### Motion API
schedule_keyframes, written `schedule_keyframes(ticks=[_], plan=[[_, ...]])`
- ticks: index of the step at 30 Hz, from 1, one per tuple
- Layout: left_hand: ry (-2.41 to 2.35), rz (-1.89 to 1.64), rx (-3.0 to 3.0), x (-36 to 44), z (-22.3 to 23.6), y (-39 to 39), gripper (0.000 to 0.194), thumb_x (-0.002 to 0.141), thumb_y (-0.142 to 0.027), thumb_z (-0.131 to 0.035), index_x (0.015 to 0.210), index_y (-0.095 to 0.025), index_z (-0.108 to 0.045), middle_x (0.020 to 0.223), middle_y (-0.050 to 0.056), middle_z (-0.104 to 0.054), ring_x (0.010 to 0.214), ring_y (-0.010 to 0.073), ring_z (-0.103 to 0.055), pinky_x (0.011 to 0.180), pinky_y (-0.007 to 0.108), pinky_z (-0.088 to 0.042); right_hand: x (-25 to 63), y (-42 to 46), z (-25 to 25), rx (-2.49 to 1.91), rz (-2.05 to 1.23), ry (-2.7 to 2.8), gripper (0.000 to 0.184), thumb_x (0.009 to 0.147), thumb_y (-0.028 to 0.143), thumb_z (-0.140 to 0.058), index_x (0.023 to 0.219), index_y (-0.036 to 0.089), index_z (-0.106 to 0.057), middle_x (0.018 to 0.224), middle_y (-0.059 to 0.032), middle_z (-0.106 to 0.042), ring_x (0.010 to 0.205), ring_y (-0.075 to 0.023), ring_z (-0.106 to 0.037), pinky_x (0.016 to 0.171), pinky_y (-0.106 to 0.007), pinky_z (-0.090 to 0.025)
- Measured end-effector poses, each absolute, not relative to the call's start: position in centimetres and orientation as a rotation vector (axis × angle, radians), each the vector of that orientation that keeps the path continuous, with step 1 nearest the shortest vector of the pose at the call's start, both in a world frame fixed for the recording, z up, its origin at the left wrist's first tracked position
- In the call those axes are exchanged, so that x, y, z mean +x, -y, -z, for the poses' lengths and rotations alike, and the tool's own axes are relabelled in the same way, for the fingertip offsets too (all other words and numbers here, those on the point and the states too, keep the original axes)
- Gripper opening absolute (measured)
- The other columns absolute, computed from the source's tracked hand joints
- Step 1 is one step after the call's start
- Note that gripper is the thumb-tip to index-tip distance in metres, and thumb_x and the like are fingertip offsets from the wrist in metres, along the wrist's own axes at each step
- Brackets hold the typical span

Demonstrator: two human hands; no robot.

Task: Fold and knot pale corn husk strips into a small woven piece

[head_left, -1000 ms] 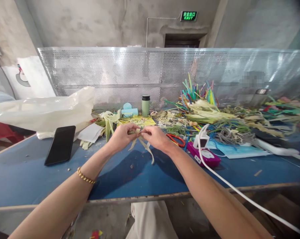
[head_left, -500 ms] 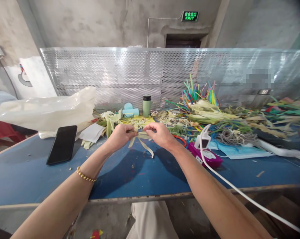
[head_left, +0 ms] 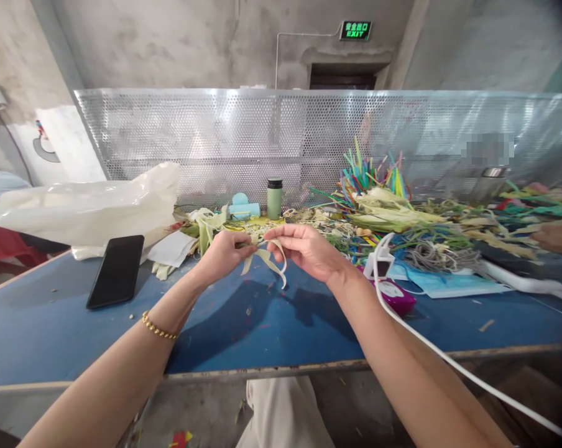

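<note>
Pale corn husk strips (head_left: 272, 266) hang between my hands, above the blue table. My left hand (head_left: 225, 254) is closed in a pinch on their gathered end, which is mostly hidden by the fingers. Just to the right, my right hand (head_left: 309, 250) has its fingertips together on one strip, which curls down in front of the fingers. Behind my left hand lie more husks (head_left: 205, 227). Past my right hand is a bigger bundle of husks (head_left: 393, 214).
A black phone (head_left: 115, 272) and a white plastic bag (head_left: 94, 202) lie at left. A green bottle (head_left: 274, 200) stands behind. At right are a purple power strip (head_left: 397, 297), a white cable (head_left: 430, 345), a blue mask (head_left: 458, 285) and another person's hand (head_left: 558, 238).
My right hand has turned, its fingers now more extended, and a strip curves up over them. My left hand keeps its pinch. At far right another person's hand has come further into view.
</note>
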State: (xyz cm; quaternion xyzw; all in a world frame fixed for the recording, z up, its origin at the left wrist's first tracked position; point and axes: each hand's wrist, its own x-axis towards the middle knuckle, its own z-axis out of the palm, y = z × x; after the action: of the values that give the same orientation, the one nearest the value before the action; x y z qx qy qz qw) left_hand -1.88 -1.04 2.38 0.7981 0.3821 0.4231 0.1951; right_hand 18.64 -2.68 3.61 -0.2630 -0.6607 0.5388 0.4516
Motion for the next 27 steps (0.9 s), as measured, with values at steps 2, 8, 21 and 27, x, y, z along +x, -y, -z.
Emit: schedule_keyframes(ticks=[2, 8, 21, 27], plan=[[-1.027, -1.153, 2.12, -1.9, -2.5, 1.2, 0.037, 0.078, -0.037, -0.065, 0.051, -0.017, -0.05, 0.05, -0.004, -0.035, 0.05, 0.0094, -0.028, 0.05, 0.027, -0.019, 18.4, 2.6, -3.5, -0.564, -1.293, 1.642, 0.028, 0.073, 0.021, -0.07, 0.101, 0.017, -0.069, 0.098, -0.0053, -0.071, 0.074, -0.0121, -0.065, 0.071, -0.027, -0.051], [-0.916, -1.092, 1.925, -1.8, -2.4, 1.2, 0.036, 0.072, -0.041, -0.073, 0.05, -0.016, -0.057, 0.051, -0.002, -0.045, 0.051, 0.0095, -0.034, 0.051, 0.026, -0.023, 17.6, 1.8, -2.9, -0.88, -0.804, 1.537, 0.026, 0.081, 0.041, -0.067, 0.078, 0.015, -0.068, 0.064, -0.0014, -0.066, 0.043, -0.0072, -0.051, 0.046, -0.022, -0.042], [-0.952, -1.147, 1.468, -2.4, -1.9, 0.0, 0.03, 0.059, -0.036, -0.083, 0.054, -0.013, -0.065, 0.057, 0.005, -0.062, 0.053, 0.0109, -0.05, 0.054, 0.027, -0.037, 18.1, 1.6, -2.6, -1.305, -0.867, 1.835, 0.041, 0.09, 0.041, -0.06, 0.061, 0.014, -0.07, 0.063, -0.0101, -0.072, 0.05, -0.014, -0.062, 0.044, -0.022, -0.044], [-0.934, -1.11, 1.422, -2.2, -1.7, 0.0, 0.028, 0.059, -0.033, -0.082, 0.054, -0.013, -0.064, 0.054, 0.005, -0.061, 0.05, 0.0116, -0.05, 0.05, 0.026, -0.036, 17.7, 2.3, -2.5, -1.041, -1.222, 1.834, 0.015, 0.079, 0.025, -0.071, 0.076, 0.011, -0.072, 0.069, -0.0072, -0.073, 0.053, -0.0101, -0.06, 0.047, -0.018, -0.045]])
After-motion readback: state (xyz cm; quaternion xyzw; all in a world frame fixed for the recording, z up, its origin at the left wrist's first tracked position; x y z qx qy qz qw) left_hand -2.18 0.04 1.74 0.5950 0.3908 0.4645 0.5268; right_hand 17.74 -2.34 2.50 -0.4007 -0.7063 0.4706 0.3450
